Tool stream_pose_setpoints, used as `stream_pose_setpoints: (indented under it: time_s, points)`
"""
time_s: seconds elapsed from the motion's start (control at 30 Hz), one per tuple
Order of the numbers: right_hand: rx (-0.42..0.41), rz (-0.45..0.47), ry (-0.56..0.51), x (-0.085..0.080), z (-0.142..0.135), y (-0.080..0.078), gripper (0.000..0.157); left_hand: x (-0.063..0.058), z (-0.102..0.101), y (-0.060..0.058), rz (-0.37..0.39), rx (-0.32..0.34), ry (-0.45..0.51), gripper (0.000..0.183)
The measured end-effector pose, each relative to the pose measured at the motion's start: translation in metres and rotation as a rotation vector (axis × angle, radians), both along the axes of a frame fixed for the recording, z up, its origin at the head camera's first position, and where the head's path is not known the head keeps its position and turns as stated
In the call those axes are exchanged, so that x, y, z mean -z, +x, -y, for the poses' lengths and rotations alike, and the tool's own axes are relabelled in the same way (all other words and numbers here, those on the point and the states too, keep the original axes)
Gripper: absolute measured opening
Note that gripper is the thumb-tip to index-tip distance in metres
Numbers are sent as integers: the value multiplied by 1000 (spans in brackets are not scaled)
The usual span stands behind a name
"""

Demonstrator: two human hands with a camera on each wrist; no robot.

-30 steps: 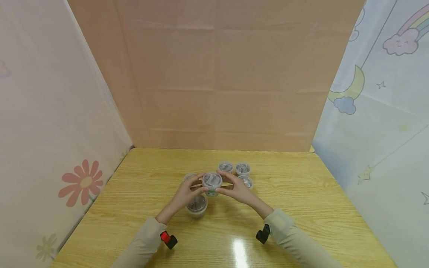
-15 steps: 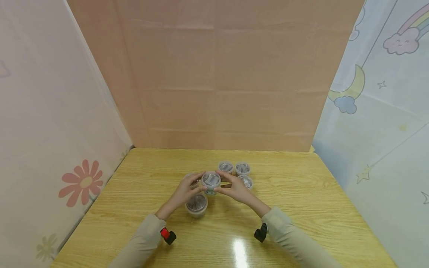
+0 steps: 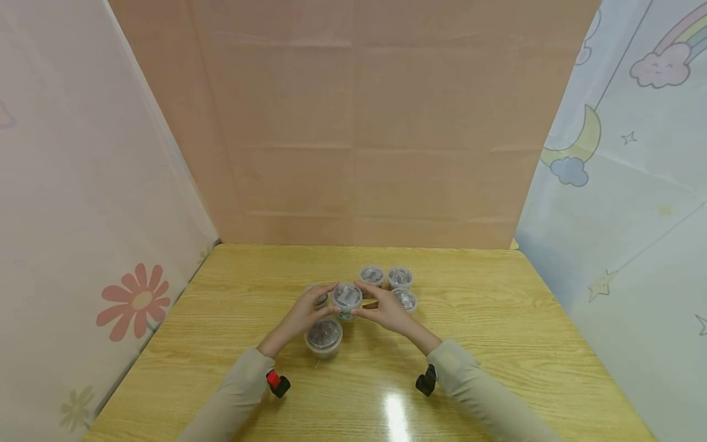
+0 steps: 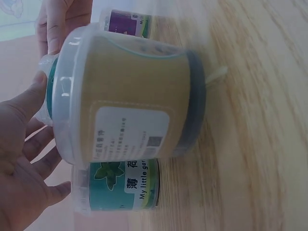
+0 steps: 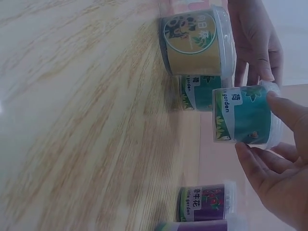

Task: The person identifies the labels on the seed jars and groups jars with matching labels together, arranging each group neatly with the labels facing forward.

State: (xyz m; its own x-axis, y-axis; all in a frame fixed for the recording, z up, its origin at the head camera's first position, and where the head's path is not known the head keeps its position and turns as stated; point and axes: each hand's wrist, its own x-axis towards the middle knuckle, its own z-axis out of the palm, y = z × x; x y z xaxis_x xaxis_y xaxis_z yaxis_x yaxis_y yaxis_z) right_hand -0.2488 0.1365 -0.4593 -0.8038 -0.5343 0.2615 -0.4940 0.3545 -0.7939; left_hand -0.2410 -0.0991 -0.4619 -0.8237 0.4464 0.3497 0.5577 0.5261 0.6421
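Both hands hold one small teal-labelled tub (image 5: 245,115) with a clear lid, raised above the table. My left hand (image 3: 307,310) pinches its left side and my right hand (image 3: 391,310) its right side, thumbs towards me. In front of the left hand stands a larger tan tub (image 3: 324,337), which covers most of the held tub in the left wrist view. Another teal tub (image 4: 125,185), with a leaf and "My little garden" on its label, stands behind the left fingers. The right wrist view shows a purple-labelled tub (image 5: 204,202) below the right hand.
Beyond the right hand stand three lidded tubs: a back left tub (image 3: 372,275), a back right tub (image 3: 400,278) and a nearer tub (image 3: 405,299). The wooden table (image 3: 486,368) meets an orange-brown backdrop (image 3: 353,153) behind, with patterned sheets on both sides.
Both hands have shifted slightly left with the held tub, still gripping it from both sides. The tubs on the table have not moved.
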Motion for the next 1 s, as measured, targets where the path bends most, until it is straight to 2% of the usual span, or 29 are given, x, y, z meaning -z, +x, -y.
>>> stream_pose_setpoints:
  time_s: [0.1, 0.23, 0.33, 0.47, 1.0]
  points:
    - [3, 20, 2, -7, 3, 5, 66, 2, 0, -2, 18, -4, 0, 61]
    - [4, 44, 1, -5, 4, 3, 66, 4, 1, -4, 27, 4, -4, 61]
    - [7, 42, 14, 4, 2, -4, 68, 6, 2, -7, 28, 12, -19, 62]
    - [5, 39, 40, 5, 3, -5, 70, 7, 2, -9, 30, 6, -40, 63]
    - [12, 56, 83, 10, 5, -9, 70, 9, 2, -13, -29, -57, -180, 62]
